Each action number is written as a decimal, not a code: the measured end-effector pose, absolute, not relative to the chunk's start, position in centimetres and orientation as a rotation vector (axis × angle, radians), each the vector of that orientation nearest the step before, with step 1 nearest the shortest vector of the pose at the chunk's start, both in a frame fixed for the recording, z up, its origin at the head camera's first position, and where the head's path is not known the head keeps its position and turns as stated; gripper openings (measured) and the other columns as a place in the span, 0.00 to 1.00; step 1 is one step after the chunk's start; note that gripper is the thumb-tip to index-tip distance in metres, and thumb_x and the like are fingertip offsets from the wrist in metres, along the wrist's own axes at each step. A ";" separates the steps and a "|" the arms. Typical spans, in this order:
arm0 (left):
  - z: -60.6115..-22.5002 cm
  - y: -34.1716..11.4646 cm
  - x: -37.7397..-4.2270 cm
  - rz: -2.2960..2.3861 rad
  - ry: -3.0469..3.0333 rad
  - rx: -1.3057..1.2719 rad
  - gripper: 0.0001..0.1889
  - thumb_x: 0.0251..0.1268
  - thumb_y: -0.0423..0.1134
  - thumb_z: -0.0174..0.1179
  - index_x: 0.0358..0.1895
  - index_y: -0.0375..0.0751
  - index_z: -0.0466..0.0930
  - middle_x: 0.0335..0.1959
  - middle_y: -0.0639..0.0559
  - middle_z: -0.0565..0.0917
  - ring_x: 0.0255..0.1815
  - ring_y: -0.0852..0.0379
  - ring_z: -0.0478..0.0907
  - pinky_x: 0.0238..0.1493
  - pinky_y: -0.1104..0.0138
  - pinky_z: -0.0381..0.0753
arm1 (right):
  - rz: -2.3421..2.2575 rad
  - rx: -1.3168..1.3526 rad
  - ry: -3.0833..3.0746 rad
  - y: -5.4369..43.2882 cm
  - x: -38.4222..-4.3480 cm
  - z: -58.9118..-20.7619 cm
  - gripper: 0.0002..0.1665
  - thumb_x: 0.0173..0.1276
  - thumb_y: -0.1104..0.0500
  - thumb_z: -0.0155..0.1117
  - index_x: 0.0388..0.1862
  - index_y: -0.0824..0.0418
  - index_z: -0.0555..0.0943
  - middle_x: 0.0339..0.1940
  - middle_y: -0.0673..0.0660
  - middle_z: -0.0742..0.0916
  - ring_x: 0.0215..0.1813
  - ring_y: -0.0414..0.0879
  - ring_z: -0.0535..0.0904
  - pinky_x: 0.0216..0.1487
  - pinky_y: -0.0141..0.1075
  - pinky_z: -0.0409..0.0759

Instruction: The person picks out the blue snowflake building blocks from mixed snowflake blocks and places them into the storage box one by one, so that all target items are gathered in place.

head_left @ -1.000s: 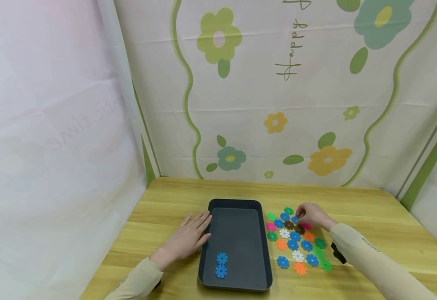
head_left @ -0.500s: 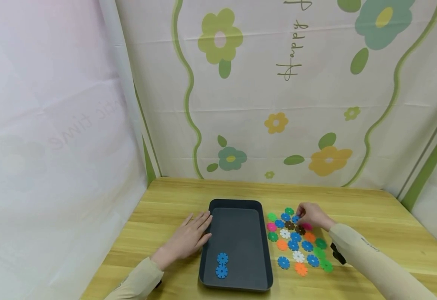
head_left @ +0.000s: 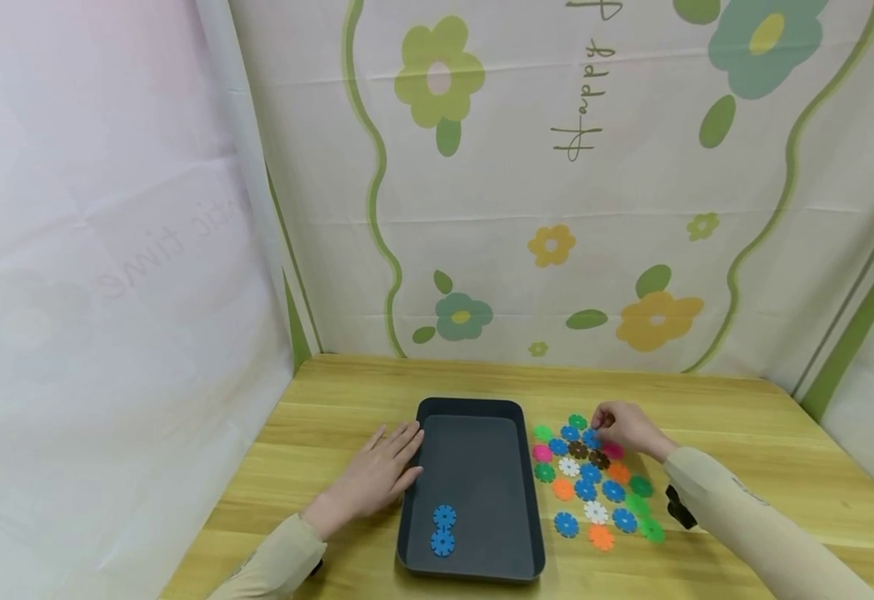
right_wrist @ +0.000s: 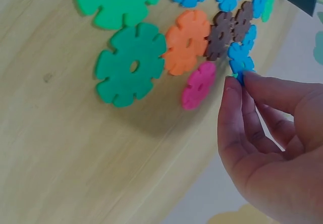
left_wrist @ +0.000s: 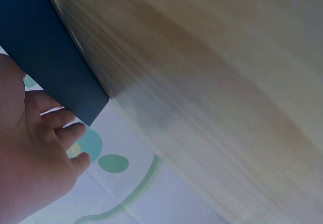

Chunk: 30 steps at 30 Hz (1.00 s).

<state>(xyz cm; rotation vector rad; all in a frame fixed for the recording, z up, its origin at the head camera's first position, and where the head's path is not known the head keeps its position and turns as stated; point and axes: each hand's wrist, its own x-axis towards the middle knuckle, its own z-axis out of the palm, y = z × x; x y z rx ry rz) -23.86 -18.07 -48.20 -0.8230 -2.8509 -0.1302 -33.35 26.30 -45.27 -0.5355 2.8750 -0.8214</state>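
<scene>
My right hand [head_left: 626, 427] pinches a blue notched disc [right_wrist: 239, 61] by its edge between thumb and fingertips, at the far side of the spread of discs. In the right wrist view, a pink disc [right_wrist: 199, 85] and two brown discs [right_wrist: 220, 36] lie close to those fingers. My left hand [head_left: 380, 471] lies with extended fingers against the left rim of the dark grey tray [head_left: 477, 467]; the left wrist view shows its fingers [left_wrist: 70, 133] by the tray wall. Inside the tray, near its front, two blue discs [head_left: 443, 531] sit edge to edge and look joined.
Right of the tray, several loose discs lie flat on the wooden table [head_left: 362, 383], among them a white disc [head_left: 596, 512], an orange disc [head_left: 601, 537] and a green disc [head_left: 651, 529]. A printed cloth [head_left: 496, 192] hangs behind the table.
More of the pinched blue disc shows now, as my right fingers have shifted very slightly up and away. My left hand and the tray stay where they were.
</scene>
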 end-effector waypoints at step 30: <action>-48.1 -18.2 -23.7 -0.149 -2.864 -0.833 0.31 0.79 0.54 0.44 0.76 0.40 0.61 0.79 0.45 0.61 0.79 0.46 0.61 0.78 0.45 0.59 | -1.019 -0.679 2.649 20.0 -31.7 -40.1 0.05 0.70 0.64 0.63 0.39 0.66 0.82 0.35 0.61 0.87 0.33 0.43 0.82 0.38 0.38 0.86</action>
